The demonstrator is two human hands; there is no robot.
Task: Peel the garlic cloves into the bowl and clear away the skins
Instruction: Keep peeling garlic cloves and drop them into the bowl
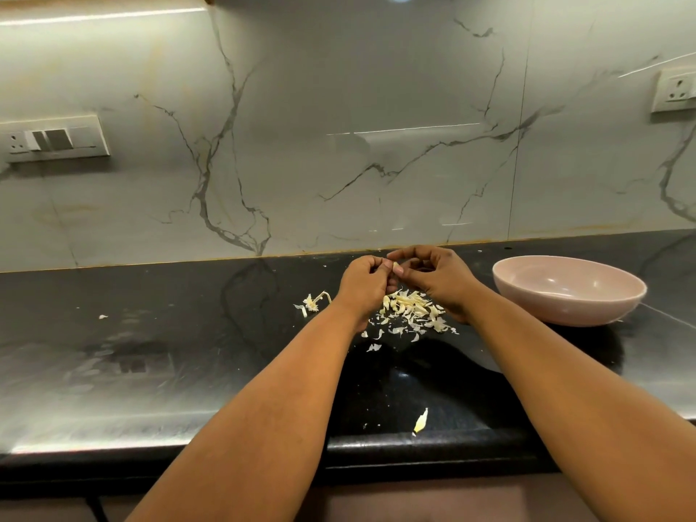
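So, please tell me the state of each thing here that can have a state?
Left hand: pinching the garlic clove.
Right hand: fingers curled at the same clove.
Garlic clove: held above the counter, partly hidden.
Pink bowl: upright, visible part looks empty.
Garlic skins: loose pile on the counter.

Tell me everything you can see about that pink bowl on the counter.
The pink bowl is wide, shallow and round, smooth and glossy like ceramic or melamine. It stands upright on the black countertop, near the marble wall, to the right of the hands. The part of its inside in view looks empty. Nothing touches it but the counter.
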